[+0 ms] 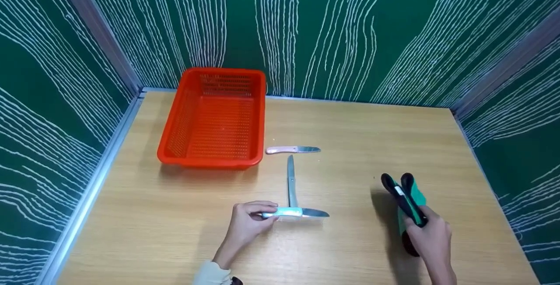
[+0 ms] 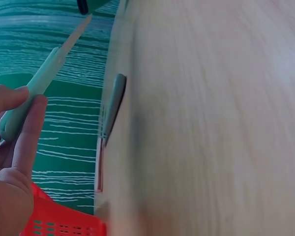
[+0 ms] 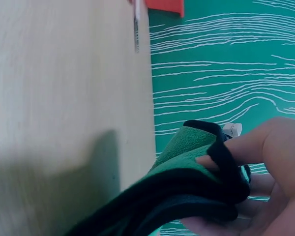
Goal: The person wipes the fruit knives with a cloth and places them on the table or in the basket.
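Observation:
My left hand [image 1: 249, 226] pinches the light green handle of a small knife [image 1: 288, 212], its blade pointing right in the head view. The left wrist view shows that knife [image 2: 44, 81] held up off the table between thumb and fingers. Below it on the table lies a grey-green knife [image 1: 292, 184], tip toward the back; the held knife covers its near end. A pink-handled knife [image 1: 293, 149] lies farther back. At the right, my right hand [image 1: 431, 237] grips a folded green cloth with black edging [image 1: 411, 206]. In the right wrist view the cloth [image 3: 187, 157] hangs bunched between thumb and fingers.
A red plastic basket [image 1: 212, 162] with perforated walls stands at the back left of the wooden table [image 1: 350, 136], near the pink-handled knife. Green panels [image 1: 240, 22] with white wavy lines enclose the table at the back and both sides.

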### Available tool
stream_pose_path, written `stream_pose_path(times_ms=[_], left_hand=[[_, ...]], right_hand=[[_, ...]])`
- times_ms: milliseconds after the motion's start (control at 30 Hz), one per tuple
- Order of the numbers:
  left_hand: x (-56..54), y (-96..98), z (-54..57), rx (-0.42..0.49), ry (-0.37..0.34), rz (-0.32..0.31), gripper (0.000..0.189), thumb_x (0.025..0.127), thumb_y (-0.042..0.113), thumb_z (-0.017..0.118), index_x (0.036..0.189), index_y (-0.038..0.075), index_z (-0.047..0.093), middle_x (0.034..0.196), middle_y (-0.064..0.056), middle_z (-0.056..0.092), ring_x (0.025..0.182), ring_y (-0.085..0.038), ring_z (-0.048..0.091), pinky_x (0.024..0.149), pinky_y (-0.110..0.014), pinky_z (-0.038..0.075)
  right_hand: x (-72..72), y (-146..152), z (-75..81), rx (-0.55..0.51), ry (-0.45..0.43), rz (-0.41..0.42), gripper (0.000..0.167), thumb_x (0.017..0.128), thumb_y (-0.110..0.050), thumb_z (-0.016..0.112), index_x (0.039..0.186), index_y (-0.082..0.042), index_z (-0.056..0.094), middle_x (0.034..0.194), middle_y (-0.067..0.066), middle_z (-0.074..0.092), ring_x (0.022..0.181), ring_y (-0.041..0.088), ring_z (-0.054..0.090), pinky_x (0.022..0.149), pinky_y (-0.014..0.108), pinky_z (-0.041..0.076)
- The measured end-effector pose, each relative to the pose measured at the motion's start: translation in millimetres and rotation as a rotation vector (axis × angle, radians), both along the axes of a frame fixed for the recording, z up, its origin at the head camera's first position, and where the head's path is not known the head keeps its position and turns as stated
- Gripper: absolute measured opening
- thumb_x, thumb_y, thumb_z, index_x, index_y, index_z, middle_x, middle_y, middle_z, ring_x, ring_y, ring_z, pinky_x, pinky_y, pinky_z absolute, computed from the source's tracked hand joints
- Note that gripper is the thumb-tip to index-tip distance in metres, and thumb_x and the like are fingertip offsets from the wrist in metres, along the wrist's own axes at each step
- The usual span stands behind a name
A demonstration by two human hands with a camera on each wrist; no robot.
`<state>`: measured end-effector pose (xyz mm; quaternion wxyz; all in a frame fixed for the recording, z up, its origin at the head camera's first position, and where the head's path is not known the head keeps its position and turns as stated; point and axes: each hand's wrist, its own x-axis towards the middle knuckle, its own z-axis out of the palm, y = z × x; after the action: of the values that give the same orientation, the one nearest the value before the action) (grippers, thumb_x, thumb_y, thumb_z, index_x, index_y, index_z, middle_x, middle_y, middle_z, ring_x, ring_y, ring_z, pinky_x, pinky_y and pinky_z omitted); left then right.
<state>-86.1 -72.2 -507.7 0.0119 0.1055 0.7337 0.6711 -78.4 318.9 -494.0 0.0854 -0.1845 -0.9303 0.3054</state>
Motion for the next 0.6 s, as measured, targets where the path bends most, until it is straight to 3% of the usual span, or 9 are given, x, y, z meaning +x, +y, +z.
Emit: stream_pose_path(times_ms=[100, 233, 367, 600], left_hand=[[1.2, 1.8, 6.9, -0.001, 0.009, 0.016, 0.016, 0.074, -0.007, 0.075, 0.09, -0.005, 0.073, 0.097, -0.015, 0.071, 0.09, -0.022, 0.069, 0.073, -0.032, 0.058], [2.7, 3.6, 10.0, 0.026, 0.057, 0.032, 0.015, 0.073, -0.008, 0.076, 0.088, -0.006, 0.073, 0.096, -0.016, 0.071, 0.088, -0.022, 0.069, 0.071, -0.031, 0.058], [4.1, 4.9, 11.6, 0.058, 0.105, 0.043, 0.015, 0.073, -0.009, 0.075, 0.088, -0.007, 0.073, 0.095, -0.016, 0.071, 0.087, -0.023, 0.07, 0.069, -0.032, 0.059], [7.0, 6.2, 14.6, 0.102, 0.125, 0.05, 0.017, 0.073, -0.009, 0.076, 0.089, -0.006, 0.073, 0.096, -0.016, 0.071, 0.086, -0.021, 0.07, 0.068, -0.033, 0.059]], right_hand=[[0.2, -3.3, 5.4, -0.011, 0.072, -0.008, 0.027, 0.082, -0.011, 0.071, 0.103, 0.005, 0.066, 0.082, 0.019, 0.064, 0.066, 0.025, 0.056, 0.051, 0.025, 0.041], [-0.4, -8.6, 13.6, -0.046, 0.12, -0.023, 0.027, 0.084, -0.018, 0.073, 0.099, 0.003, 0.066, 0.072, 0.012, 0.061, 0.058, 0.017, 0.05, 0.045, 0.022, 0.036], [-1.4, -14.4, 21.9, -0.075, 0.128, -0.042, 0.032, 0.086, -0.027, 0.071, 0.099, 0.002, 0.065, 0.076, 0.014, 0.063, 0.063, 0.018, 0.051, 0.047, 0.02, 0.037], [1.5, -23.8, 34.0, -0.105, 0.112, -0.079, 0.042, 0.087, -0.037, 0.067, 0.102, 0.002, 0.062, 0.087, 0.018, 0.064, 0.068, 0.016, 0.053, 0.052, 0.017, 0.039]])
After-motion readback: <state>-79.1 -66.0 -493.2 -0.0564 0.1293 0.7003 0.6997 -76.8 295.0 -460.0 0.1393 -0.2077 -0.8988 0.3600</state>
